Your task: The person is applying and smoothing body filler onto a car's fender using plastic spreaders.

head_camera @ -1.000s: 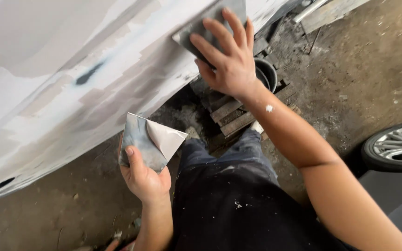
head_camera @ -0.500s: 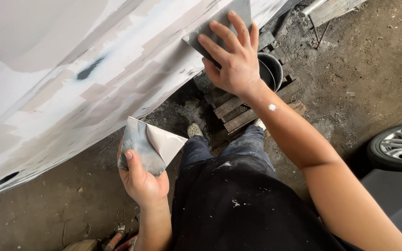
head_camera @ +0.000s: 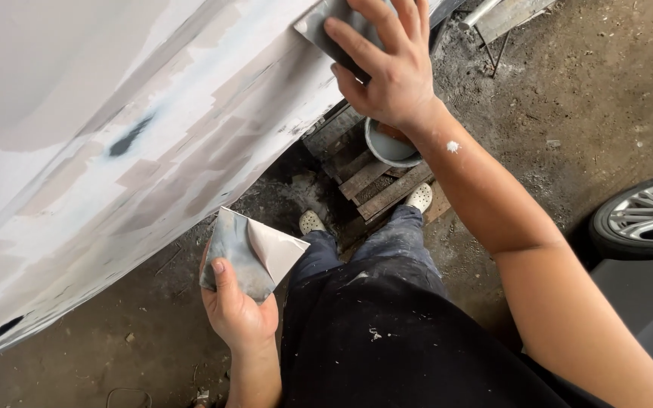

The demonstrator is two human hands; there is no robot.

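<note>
Head camera looking straight down, and the grey rectangular sanding block sits flat against the lower edge of the white, filler-patched car body panel, right at the top of the picture. The right hand is spread over it, fingers splayed and pressing on its back, palm down, so the block is pinned between hand and panel rather than wrapped in a fist. A white speck of filler shows on the right forearm just behind the wrist. Down low, the left hand grips a folded sheet of grey sandpaper, thumb laid across the grey face, one corner turned over to show its pale backing; this sheet is held clear of the panel, just in front of the person's knees. The panel itself runs diagonally from lower left to upper right, mottled with beige and grey sanded patches and one dark smudge near its middle. Beneath the right hand, on the ground, a round grey bucket stands on weathered wooden slats. Two pale shoes peek out past dusty dark trousers. Dirty concrete floor all around, and at the right edge a car wheel with a silver alloy rim.
</note>
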